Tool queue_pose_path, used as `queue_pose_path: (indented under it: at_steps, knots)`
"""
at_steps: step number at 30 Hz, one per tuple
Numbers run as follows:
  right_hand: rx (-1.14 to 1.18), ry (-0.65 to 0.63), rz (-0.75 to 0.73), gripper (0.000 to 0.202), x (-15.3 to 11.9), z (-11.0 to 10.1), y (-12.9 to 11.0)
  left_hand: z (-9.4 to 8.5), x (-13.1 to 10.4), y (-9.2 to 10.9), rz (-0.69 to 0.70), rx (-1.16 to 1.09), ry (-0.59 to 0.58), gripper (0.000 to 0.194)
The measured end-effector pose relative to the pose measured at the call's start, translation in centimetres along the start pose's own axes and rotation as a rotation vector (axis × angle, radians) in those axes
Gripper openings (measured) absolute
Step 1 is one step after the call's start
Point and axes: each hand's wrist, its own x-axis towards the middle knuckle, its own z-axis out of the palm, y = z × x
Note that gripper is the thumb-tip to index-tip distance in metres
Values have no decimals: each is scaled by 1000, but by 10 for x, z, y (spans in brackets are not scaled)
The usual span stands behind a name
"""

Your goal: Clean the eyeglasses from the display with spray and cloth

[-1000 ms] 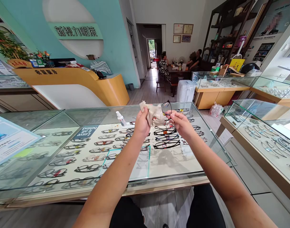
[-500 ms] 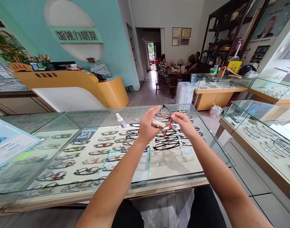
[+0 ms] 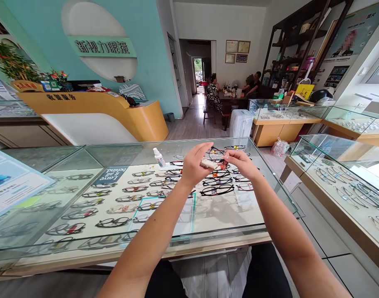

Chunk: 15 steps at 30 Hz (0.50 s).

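Above the glass display case (image 3: 226,225), my left hand (image 3: 195,163) is closed on a pale cloth (image 3: 208,163), and its raised fingers reach the rim of dark-framed glasses (image 3: 214,154). My right hand (image 3: 240,163) pinches the same glasses at their right side with thumb and index finger. A white spray bottle (image 3: 159,158) stands upright on the glass to the left of my hands. Rows of spectacles (image 3: 217,190) lie inside the case beneath.
A blue-and-white sign (image 3: 15,182) juts in at the left. Another glass case (image 3: 341,182) stands at the right. Beyond are a yellow counter (image 3: 148,120), a wrapped suitcase (image 3: 240,123) and people seated at a table (image 3: 231,95).
The glasses have tilted and dropped slightly between my hands, so their lens outline looks flatter. My right hand has turned a little; both hands still hold on.
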Motion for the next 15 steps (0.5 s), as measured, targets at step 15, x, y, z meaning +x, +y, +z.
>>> queue_pose_path:
  at_steps: [15]
  knots:
    - [-717, 540, -645, 26, -80, 26, -114, -44, 68, 54, 236, 116, 383, 74]
